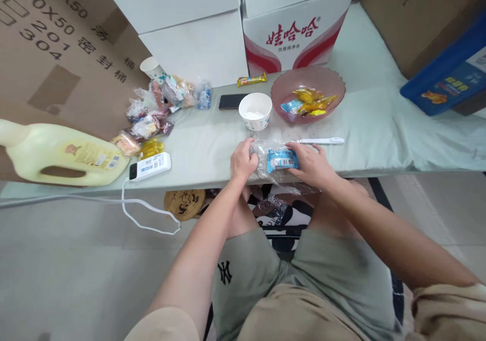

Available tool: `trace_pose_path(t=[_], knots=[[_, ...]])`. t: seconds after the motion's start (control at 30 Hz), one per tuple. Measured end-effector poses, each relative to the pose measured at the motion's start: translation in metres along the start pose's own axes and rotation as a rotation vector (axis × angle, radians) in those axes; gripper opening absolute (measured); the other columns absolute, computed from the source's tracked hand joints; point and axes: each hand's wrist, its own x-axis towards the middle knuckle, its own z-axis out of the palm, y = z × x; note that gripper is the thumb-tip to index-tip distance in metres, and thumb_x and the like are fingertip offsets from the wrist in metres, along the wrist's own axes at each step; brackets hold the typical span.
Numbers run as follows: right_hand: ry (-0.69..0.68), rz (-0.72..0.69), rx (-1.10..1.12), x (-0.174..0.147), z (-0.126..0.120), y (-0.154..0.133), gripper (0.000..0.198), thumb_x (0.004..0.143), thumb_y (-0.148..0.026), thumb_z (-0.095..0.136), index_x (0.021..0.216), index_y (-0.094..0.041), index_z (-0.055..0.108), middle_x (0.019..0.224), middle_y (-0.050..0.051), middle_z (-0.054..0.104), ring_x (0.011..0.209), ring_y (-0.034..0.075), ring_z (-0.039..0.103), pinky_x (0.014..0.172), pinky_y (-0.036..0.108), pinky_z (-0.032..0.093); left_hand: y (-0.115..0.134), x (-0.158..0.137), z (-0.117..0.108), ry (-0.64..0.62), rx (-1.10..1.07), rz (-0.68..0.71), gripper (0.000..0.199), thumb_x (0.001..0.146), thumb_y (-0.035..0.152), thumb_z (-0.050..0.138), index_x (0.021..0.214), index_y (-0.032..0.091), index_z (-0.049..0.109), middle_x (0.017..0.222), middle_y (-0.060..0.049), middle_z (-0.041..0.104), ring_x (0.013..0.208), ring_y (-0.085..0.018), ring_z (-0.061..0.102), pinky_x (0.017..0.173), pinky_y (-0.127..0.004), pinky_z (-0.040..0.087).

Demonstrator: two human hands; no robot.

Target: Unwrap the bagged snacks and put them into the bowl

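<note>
My right hand (pixel 313 164) is closed on a small blue-and-white snack packet (pixel 281 159), with the thumb and fingers at its right end. The packet rests at the front of the cloth-covered table, on or against clear plastic film (pixel 265 154). Just to its left, my left hand (pixel 243 159) is closed, pinching the edge of that film. Beyond my hands stands a white paper cup (pixel 255 112) with whitish contents. A white-handled tool (pixel 322 141), its left end partly hidden, lies behind my right hand.
A pink bowl (pixel 279 98) holds several wrapped snacks. Near it are a dark phone (pixel 232 101) and a yellow snack bar (pixel 251 79). Wrapped snacks (pixel 146 125), a white device (pixel 151 167) with a cable and a yellow jug (pixel 72 153) occupy the left. Boxes (pixel 296 32) line the back.
</note>
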Motion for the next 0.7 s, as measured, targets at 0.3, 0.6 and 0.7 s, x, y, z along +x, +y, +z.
trace_pose_path(t=[0.3, 0.6, 0.7], knots=[[0.146, -0.105, 0.258, -0.025, -0.043, 0.016, 0.034, 0.094, -0.042, 0.05, 0.121, -0.025, 0.059, 0.132, 0.011, 0.07, 0.134, 0.035, 0.057, 0.109, 0.058, 0.041, -0.002, 0.002, 0.004, 0.015, -0.015, -0.048, 0.051, 0.083, 0.004, 0.041, 0.126, 0.022, 0.065, 0.117, -0.008, 0.072, 0.113, -0.024, 0.066, 0.1, -0.036, 0.052], [0.168, -0.116, 0.046, -0.009, -0.036, 0.029, 0.026, 0.098, -0.034, 0.046, 0.11, -0.023, 0.067, 0.108, 0.008, 0.076, 0.097, 0.025, 0.07, 0.086, 0.04, 0.051, 0.002, 0.0, 0.0, -0.016, -0.005, -0.051, 0.055, 0.08, 0.002, 0.045, 0.127, 0.024, 0.064, 0.118, -0.007, 0.071, 0.109, -0.024, 0.066, 0.098, -0.037, 0.053], [0.041, -0.226, -0.159, -0.013, -0.002, 0.024, 0.032, 0.101, -0.033, 0.043, 0.12, -0.022, 0.067, 0.13, 0.01, 0.07, 0.121, 0.029, 0.062, 0.095, 0.044, 0.046, 0.001, 0.0, 0.001, -0.012, -0.015, -0.043, 0.056, 0.079, 0.002, 0.045, 0.127, 0.023, 0.064, 0.118, -0.008, 0.071, 0.109, -0.025, 0.066, 0.097, -0.038, 0.053]])
